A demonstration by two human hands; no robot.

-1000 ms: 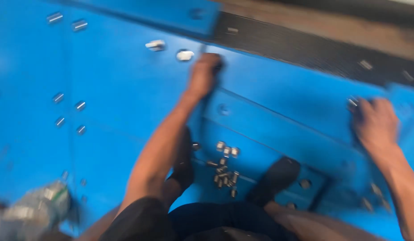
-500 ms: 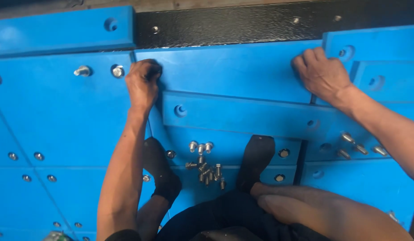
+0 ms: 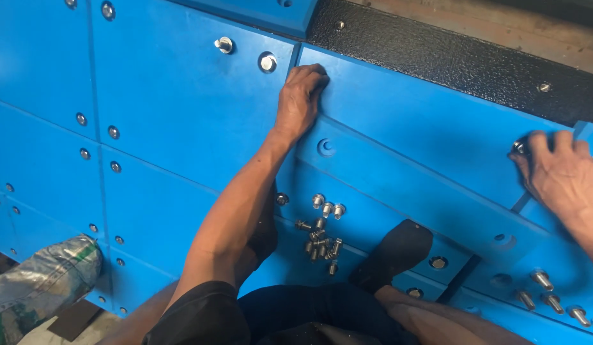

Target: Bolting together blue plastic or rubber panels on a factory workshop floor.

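On the blue plastic panel surface, the person's left hand (image 3: 301, 96) curls its fingers over the upper left corner of a long blue plastic slab (image 3: 431, 137), gripping its edge. The right hand (image 3: 560, 172) lies with fingers bent on the slab's far right end, covering a silver bolt head (image 3: 519, 147); whether it pinches that bolt cannot be told. A loose pile of silver bolts (image 3: 319, 236) lies below the slab, between the person's two black-shod feet (image 3: 393, 253).
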